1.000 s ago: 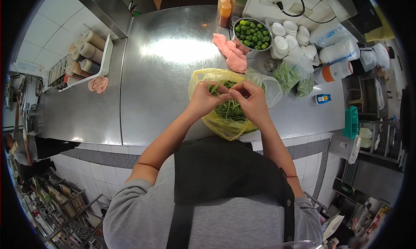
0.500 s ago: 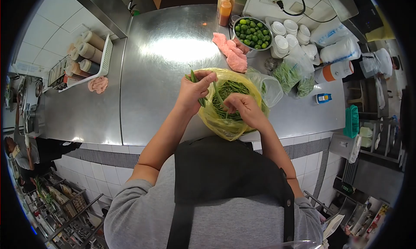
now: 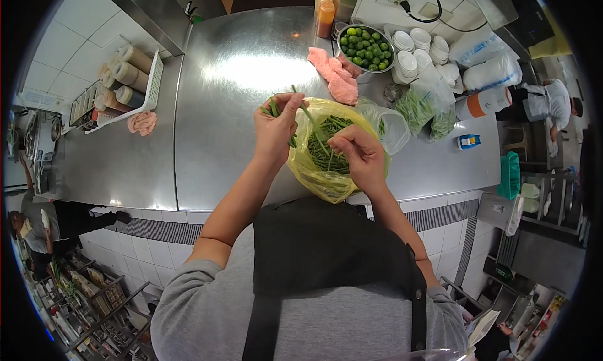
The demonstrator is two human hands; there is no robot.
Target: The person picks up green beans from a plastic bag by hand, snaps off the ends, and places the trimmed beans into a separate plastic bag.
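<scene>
Green beans: The green beans (image 3: 334, 165) are lying heaped inside the open yellow bag.
Yellow bag: The yellow bag (image 3: 330, 189) is sitting on the steel counter (image 3: 229, 135), near its front edge, its mouth gaping upward.
Left hand: The left hand (image 3: 273, 131) is hovering at the bag's left rim, its fingers curling closed around a few loose pods (image 3: 274, 108).
Long bean: One long bean (image 3: 310, 118) is slanting from the left thumb and fingertips down over the bag's mouth.
Right hand: The right hand (image 3: 359, 155) is hovering over the bag's right side, its fingers bending toward the thumb; whether they are gripping the bean's blurred lower end cannot be told.
Beside the bag: A clear bag (image 3: 394, 133) is lying against its right side; a pink cloth (image 3: 335, 78) is lying just behind.
Rear of counter: A metal bowl (image 3: 366, 71) is holding green limes (image 3: 365, 47); white tubs (image 3: 407, 64) are standing stacked to its right.
Far left: A white basket (image 3: 154, 84) is holding squeeze bottles (image 3: 133, 74).
Surroundings: One co-worker (image 3: 47, 219) is appearing at the left edge, another (image 3: 549, 104) at the right.
</scene>
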